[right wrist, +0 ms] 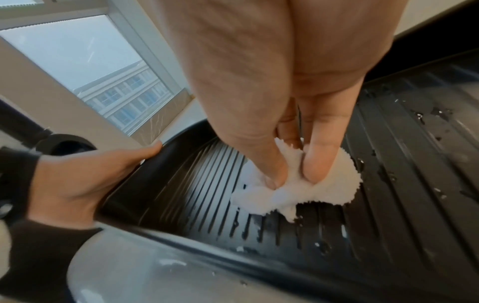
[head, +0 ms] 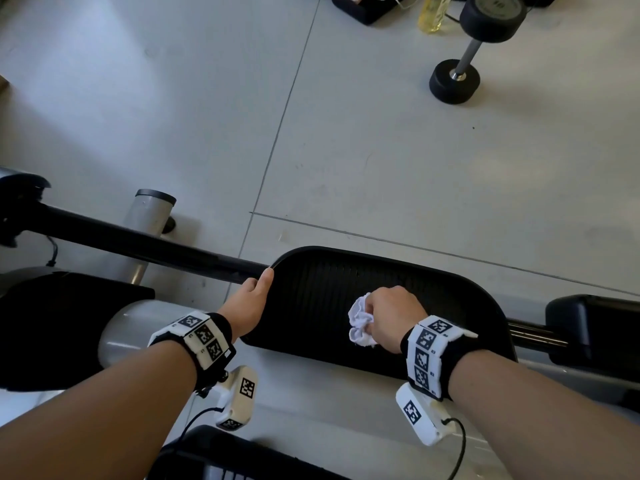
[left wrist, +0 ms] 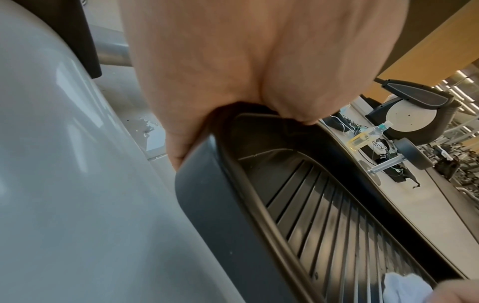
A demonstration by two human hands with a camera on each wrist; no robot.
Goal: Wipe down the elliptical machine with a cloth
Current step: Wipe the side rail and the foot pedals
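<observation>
Head view: one ribbed black plastic elliptical pedal, left hand gripping its rim, right hand clutching one crumpled white cloth; one dumbbell on grey tiled floor.

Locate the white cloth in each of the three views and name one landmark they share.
Head: white cloth lower centre, bunched in the right hand.
Left wrist: bottom right corner.
Right wrist: centre, under the fingers.
Shared landmark: the ribbed black pedal.

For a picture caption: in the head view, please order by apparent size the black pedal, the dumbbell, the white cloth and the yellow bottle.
1. black pedal
2. dumbbell
3. and 4. white cloth and yellow bottle: they look alike; the bottle is cropped and farther, so unranked.
</observation>
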